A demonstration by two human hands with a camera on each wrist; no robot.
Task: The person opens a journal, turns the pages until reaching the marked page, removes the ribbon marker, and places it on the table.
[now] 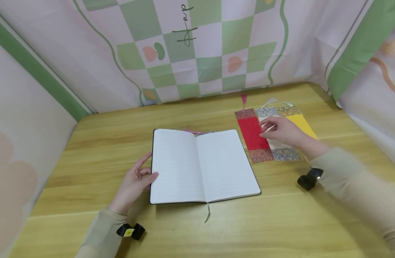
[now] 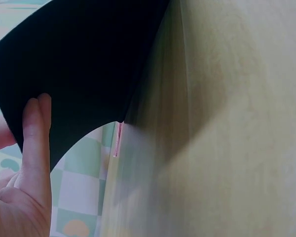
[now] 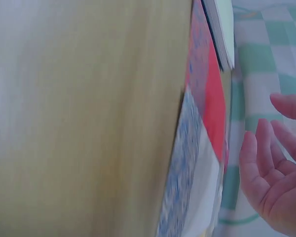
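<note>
An open notebook with pale lined pages and a dark cover lies near the middle of the table. My left hand holds its left edge, thumb on the page; the left wrist view shows fingers against the black cover, which is lifted off the table. My right hand hovers above the bookmarks with fingers loosely bent and nothing between them. Below it lie a red bookmark with a pink tassel, a white bookmark with blue patterned ends, and a yellow bookmark, partly hidden.
A grey ribbon hangs from the notebook's lower edge. Pink and patterned bits poke out behind its top edge. The wooden table ends at a green-and-white checked curtain, with more cloth at both sides.
</note>
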